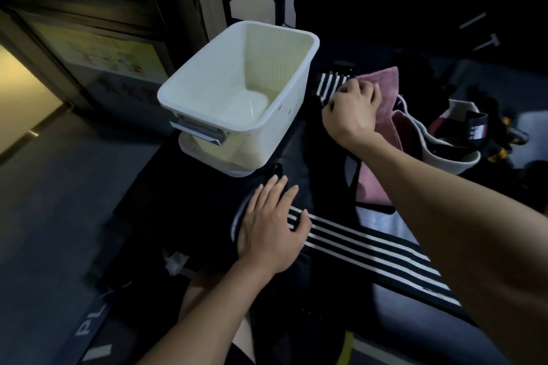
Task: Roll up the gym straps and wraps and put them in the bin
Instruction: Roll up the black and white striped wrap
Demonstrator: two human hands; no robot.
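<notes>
A white plastic bin (237, 92) stands on a dark padded worktop (184, 210), its inside holding no straps, with a clear handle on its near wall. In front of it lies a black wrap with white stripes (364, 243), stretched flat across the worktop toward the lower right. The left hand (272, 222) lies palm down on the near end of this wrap, fingers straight and slightly spread, pressing it flat. The right hand (353, 107) reaches out to the right of the bin, its fingers curled over the edge of a pink cloth (382, 139) just where a second black-and-white striped strap (332, 86) shows; which of the two it actually grips cannot be told. Beyond the pink cloth, well to the right, sits a pile of further gear: a grey-white belt (456, 154) looped round a black strap with a white label (474, 127), and dark items with yellow parts (501, 145).
</notes>
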